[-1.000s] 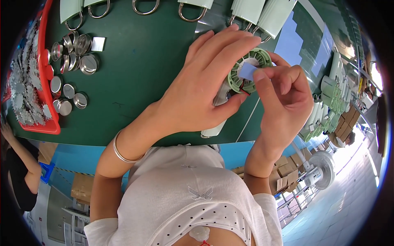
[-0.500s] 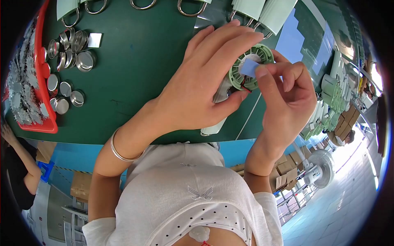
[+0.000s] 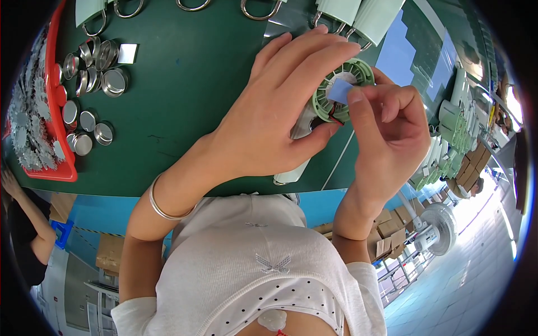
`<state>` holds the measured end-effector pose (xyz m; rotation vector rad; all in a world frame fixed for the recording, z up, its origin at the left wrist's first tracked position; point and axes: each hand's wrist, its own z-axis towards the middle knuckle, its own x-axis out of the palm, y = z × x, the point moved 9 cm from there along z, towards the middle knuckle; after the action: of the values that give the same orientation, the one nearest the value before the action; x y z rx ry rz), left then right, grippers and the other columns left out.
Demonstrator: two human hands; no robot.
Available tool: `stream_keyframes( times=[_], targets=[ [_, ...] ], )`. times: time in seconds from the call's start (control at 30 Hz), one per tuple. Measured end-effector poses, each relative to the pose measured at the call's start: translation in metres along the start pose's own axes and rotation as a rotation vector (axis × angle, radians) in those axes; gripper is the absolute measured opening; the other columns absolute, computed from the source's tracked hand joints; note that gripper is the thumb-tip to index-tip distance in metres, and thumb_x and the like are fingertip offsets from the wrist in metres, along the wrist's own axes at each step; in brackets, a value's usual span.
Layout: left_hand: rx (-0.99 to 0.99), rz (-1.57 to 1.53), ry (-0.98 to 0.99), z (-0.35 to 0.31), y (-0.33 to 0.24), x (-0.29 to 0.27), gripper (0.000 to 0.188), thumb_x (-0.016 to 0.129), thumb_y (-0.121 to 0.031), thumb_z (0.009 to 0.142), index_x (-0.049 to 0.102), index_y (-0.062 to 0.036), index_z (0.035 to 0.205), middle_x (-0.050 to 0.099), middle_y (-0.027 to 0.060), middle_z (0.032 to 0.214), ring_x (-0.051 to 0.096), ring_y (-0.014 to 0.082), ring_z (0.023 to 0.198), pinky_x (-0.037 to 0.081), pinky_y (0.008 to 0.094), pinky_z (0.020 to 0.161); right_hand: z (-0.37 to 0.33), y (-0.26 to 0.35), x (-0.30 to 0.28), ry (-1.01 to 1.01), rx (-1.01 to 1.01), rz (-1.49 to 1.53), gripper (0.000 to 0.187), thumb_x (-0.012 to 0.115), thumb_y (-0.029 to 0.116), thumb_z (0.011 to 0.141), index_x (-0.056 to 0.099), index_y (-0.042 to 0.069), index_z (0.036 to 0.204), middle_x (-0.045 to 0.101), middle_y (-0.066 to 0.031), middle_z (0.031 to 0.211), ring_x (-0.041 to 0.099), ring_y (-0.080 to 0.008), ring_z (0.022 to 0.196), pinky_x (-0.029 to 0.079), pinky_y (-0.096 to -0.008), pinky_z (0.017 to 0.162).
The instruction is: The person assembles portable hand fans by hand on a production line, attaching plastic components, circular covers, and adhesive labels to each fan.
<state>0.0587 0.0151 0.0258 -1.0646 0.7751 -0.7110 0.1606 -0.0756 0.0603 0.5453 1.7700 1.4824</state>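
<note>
While the left hand [image 3: 269, 123] wraps its fingers over a round pale-green fan housing [image 3: 342, 89] and grips it from the left, thumb beneath and fingers across its top, the right hand [image 3: 386, 134] pinches a small pale-blue square pad [image 3: 339, 91] between thumb and forefinger, pressed against the housing's centre; a short red and black wire [image 3: 335, 119] shows at the housing's lower edge; a whitish handle part [image 3: 292, 175] hangs below the left palm, its joint to the housing hidden by the hand. Both hands are held above the dark green work mat [image 3: 185, 101], towards its right side; a silver bangle [image 3: 162, 207] circles the left wrist. Far left on the mat lie shiny round metal caps [image 3: 95, 73], just beside a red tray [image 3: 56, 134] of silvery parts; pale-green pieces with metal rings [image 3: 347, 14] line the far edge.
</note>
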Motion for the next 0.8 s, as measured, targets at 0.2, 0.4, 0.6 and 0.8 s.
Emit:
stream_keyframes(
  times=[0.2,0.4,0.6,0.8],
  targets=[
    [-0.001,0.004,0.0,-0.001,0.0,0.0,0.081,0.075,-0.002,0.066,0.046,-0.0039,0.142,0.05,0.0146,0.144,0.041,0.0357,0.139,0.034,0.0452,0.113,-0.001,0.0,0.001,-0.009,0.015,-0.021,0.026,0.069,-0.011,0.079,0.047,0.004,0.079,0.067,-0.0083,0.079,0.063,-0.0245,0.106,0.046,-0.0361,0.098],
    [-0.006,0.001,0.002,-0.001,0.001,-0.002,0.081,0.073,-0.001,0.066,0.046,-0.0038,0.142,0.05,0.0141,0.144,0.041,0.0354,0.139,0.034,0.0448,0.113,-0.005,0.005,0.006,-0.006,-0.131,-0.092,0.019,0.068,-0.011,0.08,0.054,0.001,0.085,0.067,-0.0083,0.083,0.065,-0.0208,0.101,0.048,-0.0353,0.096],
    [0.014,0.006,-0.012,0.0,-0.001,-0.001,0.078,0.072,0.0,0.067,0.047,-0.0035,0.141,0.051,0.0141,0.143,0.042,0.035,0.138,0.034,0.0445,0.113,-0.017,0.013,0.005,-0.149,-0.283,-0.296,0.022,0.074,-0.006,0.074,0.063,-0.003,0.093,0.068,-0.0107,0.092,0.067,-0.0243,0.098,0.054,-0.0318,0.084],
    [0.011,0.008,-0.005,-0.001,-0.001,0.002,0.079,0.073,0.0,0.068,0.046,-0.0039,0.142,0.05,0.014,0.144,0.041,0.0352,0.139,0.034,0.0444,0.113,-0.025,0.017,0.007,-0.086,-0.398,-0.453,0.028,0.07,-0.011,0.081,0.057,-0.008,0.106,0.064,-0.0224,0.114,0.066,-0.02,0.091,0.052,-0.0347,0.09]
  ],
)
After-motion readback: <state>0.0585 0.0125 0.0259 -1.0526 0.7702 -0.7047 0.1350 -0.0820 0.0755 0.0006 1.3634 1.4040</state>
